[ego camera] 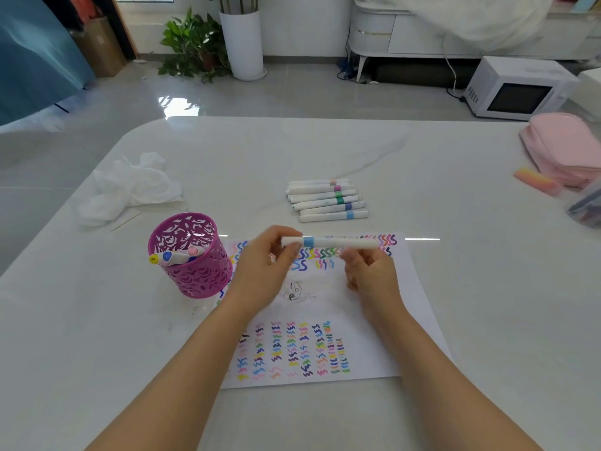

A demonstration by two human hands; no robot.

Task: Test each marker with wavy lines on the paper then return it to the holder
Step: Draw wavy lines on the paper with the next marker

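Overhead, both hands — left hand [266, 258], right hand [369, 271] — pinching smooth white marker [328, 242] above paper [406, 320]

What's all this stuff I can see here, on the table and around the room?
Held marker: one, white with blue band, above the paper.
Marker pile: about seven, white with coloured bands, mid-table.
Holder: one, magenta, left of paper, a few markers inside.
Paper: one, white, covered in wavy lines.
Tissue: crumpled, white, far left.
Pouch: one, pink, right edge.
Table: white.
Microwave: one, white, on floor.
Plant: green, beside white vase.
Left hand: gripping the marker's left end.
Right hand: at the marker's right end.
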